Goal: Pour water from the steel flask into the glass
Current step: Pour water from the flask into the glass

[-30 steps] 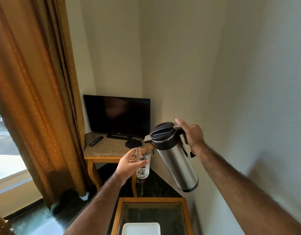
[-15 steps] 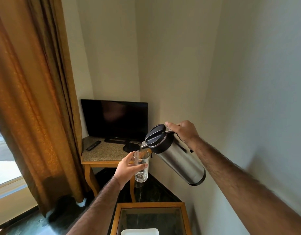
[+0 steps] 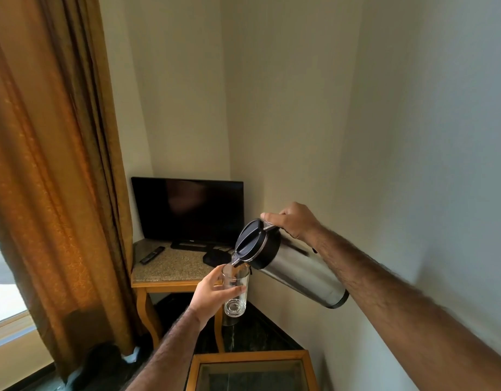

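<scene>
My right hand (image 3: 293,222) grips the handle of the steel flask (image 3: 297,273), which has a black lid and is tilted steeply to the left with its base up to the right. Its spout sits just over the rim of the clear glass (image 3: 235,289). My left hand (image 3: 212,292) is wrapped around the glass's left side and holds it upright in the air. The glass looks empty at the bottom; I cannot make out a stream of water.
A wooden side table (image 3: 170,273) with a speckled stone top carries a dark television (image 3: 188,211) and a remote (image 3: 152,254). A glass-topped low table (image 3: 252,356) lies below my arms. Orange curtains (image 3: 51,193) hang left; a wall is close on the right.
The flask has tipped further over, its spout lowered to the glass rim. The view has tilted upward, and the white object on the low table has dropped out of sight.
</scene>
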### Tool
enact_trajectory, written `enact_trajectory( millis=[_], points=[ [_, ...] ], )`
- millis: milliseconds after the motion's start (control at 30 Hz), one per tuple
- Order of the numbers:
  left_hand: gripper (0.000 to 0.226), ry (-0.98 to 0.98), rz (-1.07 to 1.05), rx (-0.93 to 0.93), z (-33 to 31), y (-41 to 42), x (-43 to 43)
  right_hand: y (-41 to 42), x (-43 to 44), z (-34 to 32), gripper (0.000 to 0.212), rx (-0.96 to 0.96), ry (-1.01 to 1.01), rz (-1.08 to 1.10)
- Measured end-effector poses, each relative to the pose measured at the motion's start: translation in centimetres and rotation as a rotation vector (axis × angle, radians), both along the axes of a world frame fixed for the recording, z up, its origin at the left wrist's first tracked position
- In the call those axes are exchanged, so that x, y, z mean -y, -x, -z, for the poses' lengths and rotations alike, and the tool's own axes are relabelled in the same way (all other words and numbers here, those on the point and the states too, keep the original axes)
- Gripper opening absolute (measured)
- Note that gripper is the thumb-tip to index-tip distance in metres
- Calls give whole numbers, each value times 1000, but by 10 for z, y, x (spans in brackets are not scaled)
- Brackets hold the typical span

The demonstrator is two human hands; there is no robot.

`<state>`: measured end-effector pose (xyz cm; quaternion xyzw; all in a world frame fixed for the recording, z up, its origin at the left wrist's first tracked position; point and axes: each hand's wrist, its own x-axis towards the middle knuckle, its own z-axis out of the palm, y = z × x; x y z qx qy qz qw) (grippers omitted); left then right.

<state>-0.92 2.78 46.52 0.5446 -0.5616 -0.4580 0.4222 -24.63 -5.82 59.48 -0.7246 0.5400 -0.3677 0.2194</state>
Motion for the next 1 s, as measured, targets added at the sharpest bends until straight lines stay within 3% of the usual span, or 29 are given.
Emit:
enact_trajectory(
  millis=[333, 633, 867, 1000],
  points=[
    [66, -14, 17, -26, 8, -5, 5, -10, 11, -12, 69, -135, -18, -40],
    [58, -33, -3, -44, 17, -8, 14, -20, 20, -14, 66, -200, -45, -65],
    [81, -38, 8, -42, 28, -12, 20, -28, 20, -16, 64, -249, -45, -85],
    [65, -30, 2, -41, 29, -11, 19, -33, 23, -16, 63, -298, -48, -86]
  ],
)
